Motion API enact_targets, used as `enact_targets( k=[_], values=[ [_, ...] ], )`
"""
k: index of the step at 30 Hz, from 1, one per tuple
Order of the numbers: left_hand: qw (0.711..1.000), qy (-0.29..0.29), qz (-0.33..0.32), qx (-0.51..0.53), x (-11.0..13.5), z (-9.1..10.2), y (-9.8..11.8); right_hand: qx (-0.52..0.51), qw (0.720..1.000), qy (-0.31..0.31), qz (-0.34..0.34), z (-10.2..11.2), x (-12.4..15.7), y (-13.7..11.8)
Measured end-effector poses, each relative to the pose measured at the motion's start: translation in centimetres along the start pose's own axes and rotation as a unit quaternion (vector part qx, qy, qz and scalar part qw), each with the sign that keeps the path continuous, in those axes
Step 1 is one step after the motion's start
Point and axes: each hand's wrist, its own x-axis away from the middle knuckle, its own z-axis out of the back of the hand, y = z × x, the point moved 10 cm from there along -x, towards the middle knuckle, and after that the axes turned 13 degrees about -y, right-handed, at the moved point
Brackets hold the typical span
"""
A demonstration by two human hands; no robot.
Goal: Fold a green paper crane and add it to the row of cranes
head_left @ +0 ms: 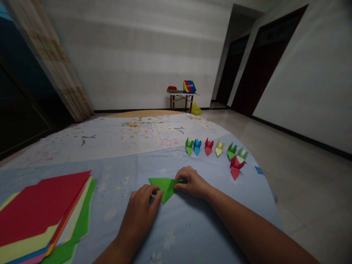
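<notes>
Left hand: fingertips were on the near-left edge of the green paper; pressing or pinching, could not tell.
Right hand: fingertips were drawn together on the paper's right corner, clamping it.
Green paper: was folded to a triangle and lay flat on the blue sheet, between both hands.
Handling (judged): very light, thin and limp away from the creases. Tears and crumples easily. Likely to slide on cloth, so one hand should pin it. Best held at corners and fold edges.
Folded figures: seven counted beyond the right hand. Six stood in a row, with one red figure just in front of its right end.
Paper stack: one, well to the left, red on top. Sheet count was unreadable.
Blue scrap: one, near the sheet's right edge.
</notes>
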Motion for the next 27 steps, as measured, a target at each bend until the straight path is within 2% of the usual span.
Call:
enact_targets(
  k=[4,8,13,16,21,27],
  values=[
    [0.998,0.033,0.022,-0.042,0.2,-0.4,-1.0,0.014,1.000,0.004,0.024,-0.2,0.2,-0.6],
    [0.999,0.021,0.008,-0.032,0.2,-1.0,-0.8,0.009,1.000,-0.013,0.024,-0.7,0.1,-1.0],
    [0.997,0.055,-0.004,0.049,0.4,-0.2,-0.4,-0.084,0.995,0.012,0.048,-0.2,0.2,-1.5],
    [0.986,0.082,0.014,0.143,0.5,0.1,-1.2,-0.115,0.989,0.041,0.080,0.3,0.5,-2.4],
    [0.955,0.068,0.079,0.277,0.4,-0.9,-3.1,-0.110,0.984,0.075,0.122,1.0,1.4,-4.0],
    [0.936,0.064,0.107,0.328,0.3,-0.9,-4.0,-0.114,0.983,0.076,0.125,1.1,1.6,-4.5]
  ],
)
